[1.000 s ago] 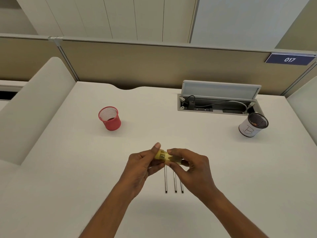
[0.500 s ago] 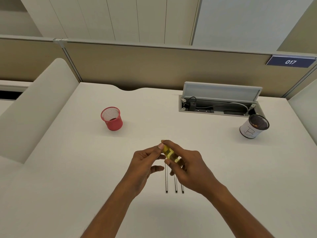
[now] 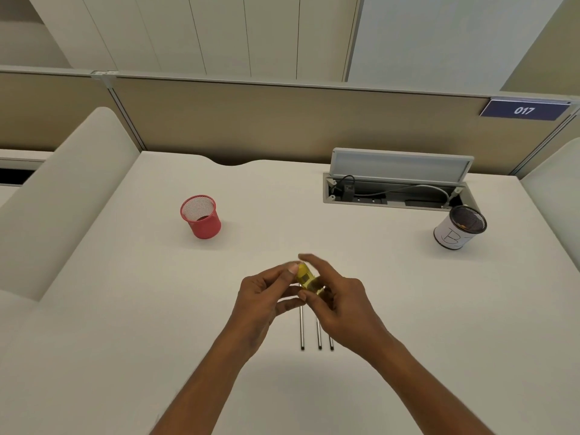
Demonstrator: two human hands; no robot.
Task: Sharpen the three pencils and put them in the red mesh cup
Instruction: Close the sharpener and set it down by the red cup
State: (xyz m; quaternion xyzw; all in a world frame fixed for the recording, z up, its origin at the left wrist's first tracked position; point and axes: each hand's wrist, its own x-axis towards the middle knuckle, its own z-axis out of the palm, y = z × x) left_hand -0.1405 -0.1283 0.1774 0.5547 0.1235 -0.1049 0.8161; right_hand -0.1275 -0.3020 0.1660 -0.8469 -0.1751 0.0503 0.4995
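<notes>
Both hands meet above the desk [image 3: 125,309]: the left hand [image 3: 263,296] pinches the upper end of a yellow pencil sharpener [image 3: 306,276], and the right hand [image 3: 342,306] grips its lower end. The three pencils [image 3: 319,337] lie side by side at 6 o'clock of the sharpener, long axes running 12 to 6, their far ends hidden beneath the right hand, which seems the nearer. The red mesh cup [image 3: 202,216] stands well apart at 10 o'clock.

Two bare forearms, bare left hand [image 3: 266,296], bare right hand [image 3: 343,304], left thumbnail showing
</notes>
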